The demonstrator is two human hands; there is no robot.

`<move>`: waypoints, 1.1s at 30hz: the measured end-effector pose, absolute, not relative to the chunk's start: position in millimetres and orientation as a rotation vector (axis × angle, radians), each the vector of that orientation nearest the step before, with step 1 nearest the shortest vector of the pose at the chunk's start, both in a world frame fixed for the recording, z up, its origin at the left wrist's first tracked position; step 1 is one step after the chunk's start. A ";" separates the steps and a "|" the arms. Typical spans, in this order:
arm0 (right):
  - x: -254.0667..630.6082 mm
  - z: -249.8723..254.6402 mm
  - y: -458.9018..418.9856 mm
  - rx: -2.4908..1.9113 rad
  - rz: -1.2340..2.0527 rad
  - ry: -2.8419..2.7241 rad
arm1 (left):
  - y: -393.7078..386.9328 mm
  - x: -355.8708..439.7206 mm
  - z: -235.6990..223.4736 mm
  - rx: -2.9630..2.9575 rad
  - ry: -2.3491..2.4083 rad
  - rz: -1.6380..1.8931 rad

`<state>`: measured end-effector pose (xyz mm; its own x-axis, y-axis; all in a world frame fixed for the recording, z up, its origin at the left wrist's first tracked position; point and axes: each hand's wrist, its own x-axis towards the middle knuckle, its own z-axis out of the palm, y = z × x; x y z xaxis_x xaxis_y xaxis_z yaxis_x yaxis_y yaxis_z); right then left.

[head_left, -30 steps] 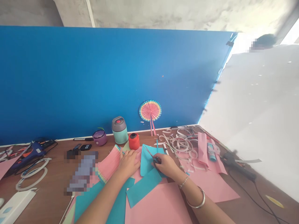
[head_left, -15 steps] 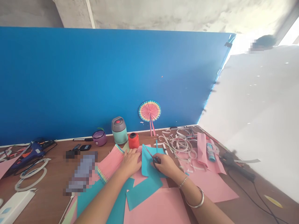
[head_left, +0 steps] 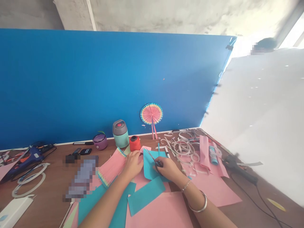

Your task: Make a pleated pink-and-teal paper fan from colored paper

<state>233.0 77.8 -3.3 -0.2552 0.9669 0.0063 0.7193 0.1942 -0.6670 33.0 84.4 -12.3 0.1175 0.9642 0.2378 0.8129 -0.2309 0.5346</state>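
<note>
My right hand (head_left: 168, 167) is closed around the dark handles of a pair of scissors (head_left: 150, 154), their blades pointing up and left over a blue paper sheet (head_left: 149, 167). My left hand (head_left: 132, 164) is beside it, fingers bent at the edge of a small pink paper piece (head_left: 145, 148) and seemingly gripping it; the fingertips are partly hidden. Left of that hand lies a pleated pink paper strip (head_left: 111, 168) with blue and yellow edges. A blue paper rectangle (head_left: 146, 196) and a large pink sheet (head_left: 159, 210) lie nearer to me.
Behind my hands stand a red thread spool (head_left: 135, 144), a mint food jar (head_left: 120, 137) and a purple cup (head_left: 100, 142). A round pleated fan (head_left: 151, 114) leans on the blue partition (head_left: 95, 79). Curled white strips (head_left: 182, 147) and a glue gun (head_left: 241, 169) lie rightward.
The left fingers have drawn in slightly, and the pink piece beyond them now shows more, raised at its edge. The right hand and scissors have barely moved.
</note>
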 end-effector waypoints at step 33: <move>229.3 15.0 74.7 -1.108 1.392 -1.274 | 30.5 27.8 -21.9 2.603 1.449 0.965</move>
<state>229.3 74.7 15.0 -0.1739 0.9842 -0.0337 -0.0536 -0.0437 -0.9976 27.8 30.5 -21.9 0.3819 0.7723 0.5077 0.7659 -0.5719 0.2939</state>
